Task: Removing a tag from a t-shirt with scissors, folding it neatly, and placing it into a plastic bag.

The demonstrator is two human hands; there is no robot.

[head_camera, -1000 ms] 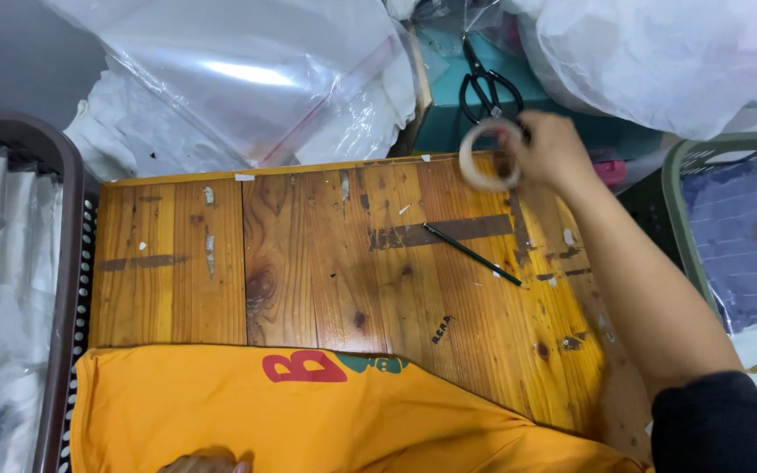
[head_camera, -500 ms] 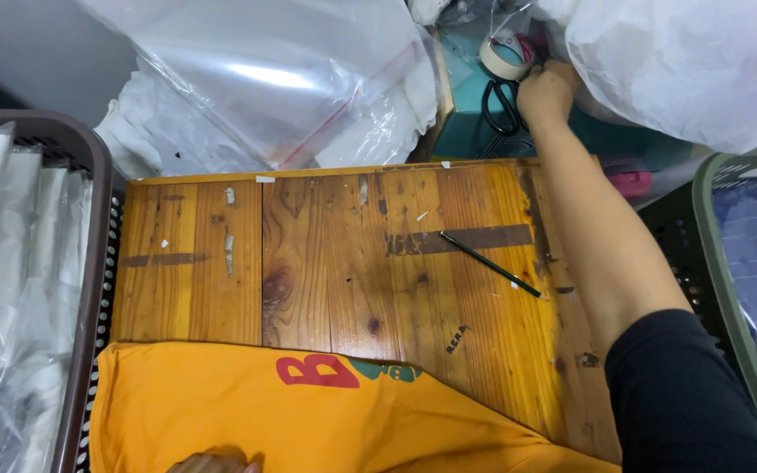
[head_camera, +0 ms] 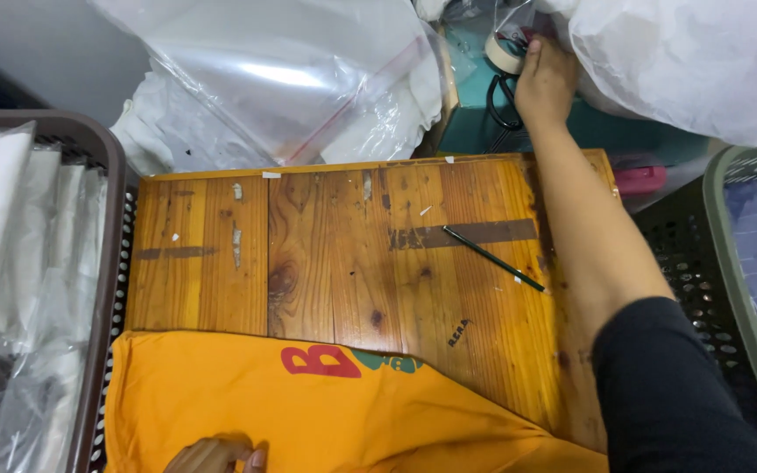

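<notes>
My right hand (head_camera: 545,79) reaches far past the back edge of the wooden table (head_camera: 335,254) and rests on a roll of tape (head_camera: 506,52) lying on a teal box (head_camera: 589,131). Black scissors (head_camera: 497,105) lie just beside that hand on the box. My left hand (head_camera: 216,455) presses on an orange shirt (head_camera: 326,412) with a red and green print, spread over the table's near edge. A thin dark pencil (head_camera: 494,258) lies on the table right of centre.
Clear plastic bags (head_camera: 282,70) pile behind the table, and a large white bag (head_camera: 694,61) sits at the back right. A brown basket (head_camera: 107,263) with bagged clothes stands left; a green-rimmed basket (head_camera: 738,254) stands right.
My right hand has carried the tape roll from above the table's back edge out to the teal box. My left hand stays on the shirt.
</notes>
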